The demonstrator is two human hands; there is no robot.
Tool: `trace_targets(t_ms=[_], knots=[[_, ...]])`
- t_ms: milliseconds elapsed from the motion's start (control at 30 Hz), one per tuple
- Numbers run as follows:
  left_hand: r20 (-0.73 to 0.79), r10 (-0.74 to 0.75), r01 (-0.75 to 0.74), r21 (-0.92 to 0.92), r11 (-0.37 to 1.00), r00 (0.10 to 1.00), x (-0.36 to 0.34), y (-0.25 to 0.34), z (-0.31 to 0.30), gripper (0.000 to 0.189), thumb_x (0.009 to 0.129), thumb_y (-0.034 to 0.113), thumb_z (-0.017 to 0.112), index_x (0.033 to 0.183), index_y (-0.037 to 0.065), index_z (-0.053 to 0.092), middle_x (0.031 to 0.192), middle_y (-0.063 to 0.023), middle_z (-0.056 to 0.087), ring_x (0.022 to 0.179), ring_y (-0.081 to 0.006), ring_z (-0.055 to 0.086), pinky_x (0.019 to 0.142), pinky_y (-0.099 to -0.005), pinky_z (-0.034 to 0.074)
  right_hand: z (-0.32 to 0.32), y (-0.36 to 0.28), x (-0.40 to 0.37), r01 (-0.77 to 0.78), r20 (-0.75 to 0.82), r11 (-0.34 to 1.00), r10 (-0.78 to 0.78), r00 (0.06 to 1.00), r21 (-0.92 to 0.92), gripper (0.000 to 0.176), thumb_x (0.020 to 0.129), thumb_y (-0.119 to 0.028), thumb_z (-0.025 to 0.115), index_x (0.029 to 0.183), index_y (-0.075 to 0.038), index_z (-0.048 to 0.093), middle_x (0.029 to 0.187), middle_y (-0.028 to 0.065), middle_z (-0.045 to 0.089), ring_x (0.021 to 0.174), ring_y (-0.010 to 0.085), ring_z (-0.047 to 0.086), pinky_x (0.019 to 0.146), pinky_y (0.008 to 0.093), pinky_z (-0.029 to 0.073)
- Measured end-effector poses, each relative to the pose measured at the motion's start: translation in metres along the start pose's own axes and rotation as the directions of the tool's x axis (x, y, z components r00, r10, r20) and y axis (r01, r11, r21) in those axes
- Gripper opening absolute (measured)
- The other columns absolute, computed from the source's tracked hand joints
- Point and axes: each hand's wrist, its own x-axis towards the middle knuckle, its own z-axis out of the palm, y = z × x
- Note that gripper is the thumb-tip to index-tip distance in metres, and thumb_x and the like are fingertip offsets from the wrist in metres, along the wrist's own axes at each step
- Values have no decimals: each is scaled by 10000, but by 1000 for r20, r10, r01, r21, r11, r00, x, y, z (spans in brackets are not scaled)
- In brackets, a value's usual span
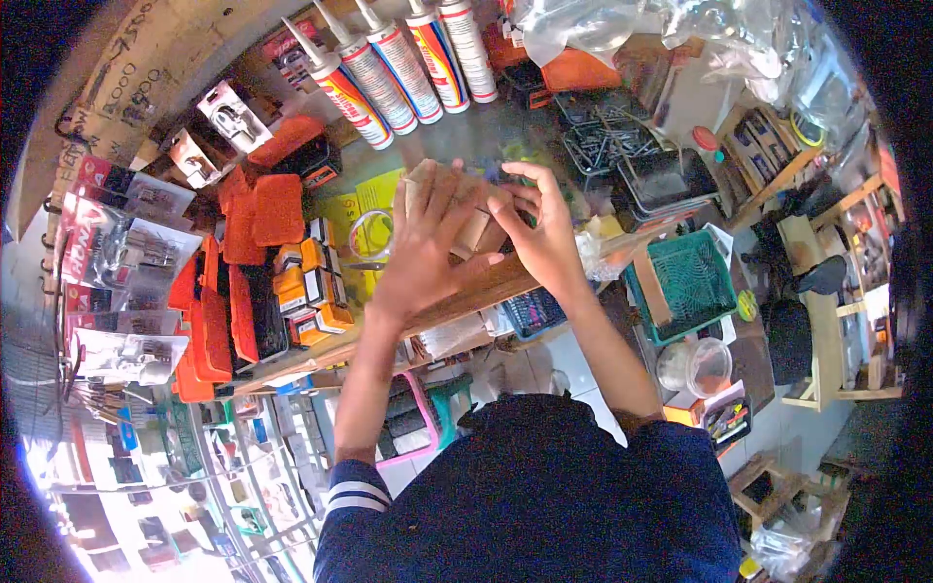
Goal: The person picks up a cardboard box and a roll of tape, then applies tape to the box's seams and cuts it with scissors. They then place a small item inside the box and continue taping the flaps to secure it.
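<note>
A small brown cardboard or paper packet [470, 236] lies between my two hands near the counter's front edge. My left hand [420, 255] rests over its left side, fingers stretched forward and thumb pointing right. My right hand [541, 225] is at the packet's right side, its fingers bent and apart, with the thumb close to the packet. Part of the packet is hidden under my left hand. Left of it are a yellow sheet [379, 190] and a roll of clear tape [371, 233].
Several sealant tubes [394, 78] stand at the back. Orange bins [279, 209] and small yellow boxes [313, 284] are at the left. Black trays of screws [607, 136] sit at the back right, a green basket [685, 287] at the right. Packaged goods [126, 253] hang far left.
</note>
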Motion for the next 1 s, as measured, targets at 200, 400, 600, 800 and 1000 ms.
trace_targets(t_ms=[200,400,600,800,1000], knots=[[-108,-37,47,91,995,993,-23,8,13,654,832,361,742,1408,128,537,1562,-129,374,1469,-391,265,1172,-603,183,4,-3,-15,-18,9,987,19,1000,-157,433,945,-239,664,1295,-47,495,1233,125,550,1008,227,594,884,345,498],[-164,-13,8,-33,999,986,-37,-2,15,554,825,271,759,1333,113,605,1462,-104,517,1422,-359,382,1163,-581,241,8,-12,-20,-29,4,981,30,1000,-190,392,955,-161,652,1296,-44,498,1273,86,535,1044,187,575,904,324,494],[-183,27,-30,-15,999,983,-42,-4,19,466,803,227,777,1238,101,667,1381,-82,593,1360,-334,470,1152,-583,271,8,-11,-23,9,7,937,-7,1000,-350,344,976,-169,623,1277,-38,518,1217,98,538,1013,187,590,869,333,516],[-238,32,-39,-24,999,971,-44,-10,28,419,780,204,791,1173,91,696,1319,-56,641,1318,-317,515,1157,-574,268,11,-10,-22,28,-3,943,-31,1000,-331,323,976,-183,583,1256,-37,515,1170,187,538,1124,354,523,1000,417,404],[-267,-6,-18,-85,996,964,-44,-7,33,403,778,179,790,1164,88,720,1298,-59,658,1322,-310,517,1166,-557,252,14,0,-26,60,-69,946,-86,994,-318,326,971,-195,593,1239,-23,522,1155,186,554,1115,346,522,980,414,408]])
